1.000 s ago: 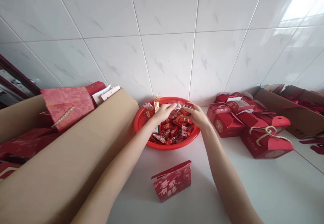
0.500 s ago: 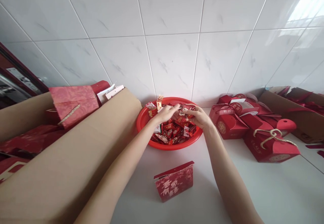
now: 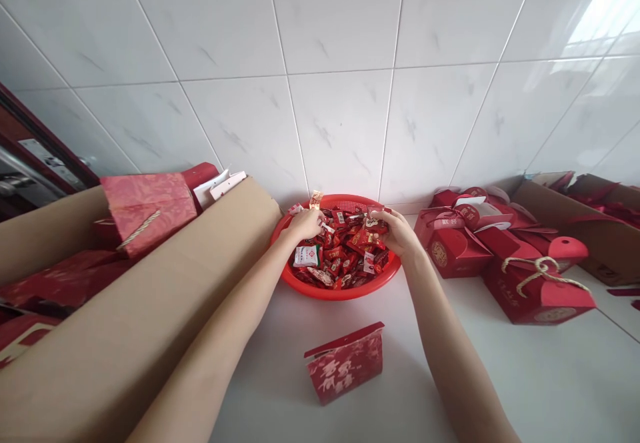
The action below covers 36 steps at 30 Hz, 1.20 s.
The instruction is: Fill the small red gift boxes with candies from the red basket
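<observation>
A red plastic basket [image 3: 336, 294] full of wrapped candies [image 3: 336, 256] stands against the tiled wall. My left hand [image 3: 304, 225] is in its left side, fingers curled down among the wrappers; what they pinch, if anything, is hidden. At the right side, my right hand [image 3: 399, 231] grips a red-wrapped candy [image 3: 375, 223] between thumb and fingers, above the pile. A white and green packet [image 3: 307, 256] lies below my left hand. In front of the basket a small red gift bag [image 3: 345, 366] with pale lettering stands on the white table, its top slightly parted.
On the left stands a long cardboard box [image 3: 200, 283] with red gift bags [image 3: 150, 209] inside. Several folded red candy boxes [image 3: 537, 289], one with a rope handle, are grouped on the right. Behind them is another cardboard box [image 3: 595, 243] with red items.
My left hand has moved left, away from my right hand, uncovering the middle of the candy pile and the white packet. My right hand stays near the same spot with the red candy.
</observation>
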{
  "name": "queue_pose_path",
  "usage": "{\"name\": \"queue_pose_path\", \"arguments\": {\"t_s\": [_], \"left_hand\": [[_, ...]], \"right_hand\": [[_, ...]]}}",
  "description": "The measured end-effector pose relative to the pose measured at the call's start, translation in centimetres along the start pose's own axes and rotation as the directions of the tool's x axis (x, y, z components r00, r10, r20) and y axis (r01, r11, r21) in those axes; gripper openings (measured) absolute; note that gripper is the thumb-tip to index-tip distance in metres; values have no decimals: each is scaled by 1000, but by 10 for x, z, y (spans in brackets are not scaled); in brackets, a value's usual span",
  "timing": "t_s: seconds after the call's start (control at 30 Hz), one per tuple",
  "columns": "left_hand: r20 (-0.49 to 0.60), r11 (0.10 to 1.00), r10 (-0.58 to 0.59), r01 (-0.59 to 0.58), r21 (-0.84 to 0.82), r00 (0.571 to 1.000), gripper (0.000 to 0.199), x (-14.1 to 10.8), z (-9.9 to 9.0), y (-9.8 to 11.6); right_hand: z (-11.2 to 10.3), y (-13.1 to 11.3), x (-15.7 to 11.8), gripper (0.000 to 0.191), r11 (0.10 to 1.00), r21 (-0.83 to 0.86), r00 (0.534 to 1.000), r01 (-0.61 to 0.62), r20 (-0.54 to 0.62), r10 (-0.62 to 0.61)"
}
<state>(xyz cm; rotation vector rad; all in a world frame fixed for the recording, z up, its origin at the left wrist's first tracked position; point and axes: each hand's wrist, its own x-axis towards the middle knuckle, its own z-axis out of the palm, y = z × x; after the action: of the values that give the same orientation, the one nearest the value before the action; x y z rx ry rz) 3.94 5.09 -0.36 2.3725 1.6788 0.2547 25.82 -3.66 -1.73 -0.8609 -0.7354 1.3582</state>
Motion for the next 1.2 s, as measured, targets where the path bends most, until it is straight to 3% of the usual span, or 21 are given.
{"name": "queue_pose_path", "arguments": {"t_s": [0.1, 0.17, 0.27, 0.33, 0.4, 0.47, 0.53, 0.63, 0.7, 0.77, 0.87, 1.0, 1.1, 1.17, 1.2], "left_hand": [[2, 1000, -4, 4, -28, 1000, 27, 1, 3, -2], [-64, 988, -14, 4, -152, 998, 25, 1, 2, -7], [-125, 910, -20, -34, -414, 992, 39, 1, -3, -14], [-58, 894, 12, -37, -446, 998, 49, -1, -7, -17], [31, 937, 51, -37, -346, 998, 46, -4, -13, -19], [114, 976, 81, -55, -211, 990, 30, -9, -19, -20], [243, 988, 101, -68, -141, 965, 22, -15, -24, -19], [439, 996, 84, -71, -46, 895, 43, -26, -26, -12], [479, 992, 60, -105, 69, 876, 64, -32, -23, -5], [461, 975, 24, -123, 186, 887, 73, -37, -20, 1], [389, 962, -22, -86, 259, 921, 68, -40, -19, 3], [125, 979, 64, -87, 185, 990, 50, -40, -26, -10], [-76, 985, 120, -109, 131, 990, 48, -38, -28, -18], [-103, 986, 155, -147, 82, 983, 43, -37, -27, -17], [-67, 983, 181, -178, 41, 981, 39, -38, -26, -15]], "right_hand": [[1, 1, 1, 24, 1000, 13, 1000, -13, -17, 13], [0, 2, 1, 28, 1000, 11, 1000, -16, -17, 16], [-1, 3, 2, 32, 1000, -4, 1000, -8, -2, 8], [-2, 3, 2, 33, 1000, -17, 1000, -6, 2, 6], [-2, 3, 1, 34, 1000, -26, 1000, -10, 1, 10], [-1, 2, 0, 34, 999, -30, 1000, -20, 1, 20], [0, 1, 0, 34, 999, -33, 1000, -27, 4, 27], [1, 1, -1, 32, 999, -32, 1000, -23, 2, 23], [1, 2, 0, 31, 999, -31, 1000, -12, -2, 12], [1, 2, -1, 32, 999, -39, 1000, -3, -6, 2], [1, 1, -2, 33, 998, -59, 1000, 3, -10, -4], [2, 1, -3, 33, 998, -67, 1000, 12, 28, -10], [1, 1, -4, 32, 997, -70, 999, 22, 46, -19], [2, 0, -4, 31, 997, -72, 999, 21, 39, -18], [2, 0, -4, 32, 997, -73, 999, 18, 35, -15]]}}
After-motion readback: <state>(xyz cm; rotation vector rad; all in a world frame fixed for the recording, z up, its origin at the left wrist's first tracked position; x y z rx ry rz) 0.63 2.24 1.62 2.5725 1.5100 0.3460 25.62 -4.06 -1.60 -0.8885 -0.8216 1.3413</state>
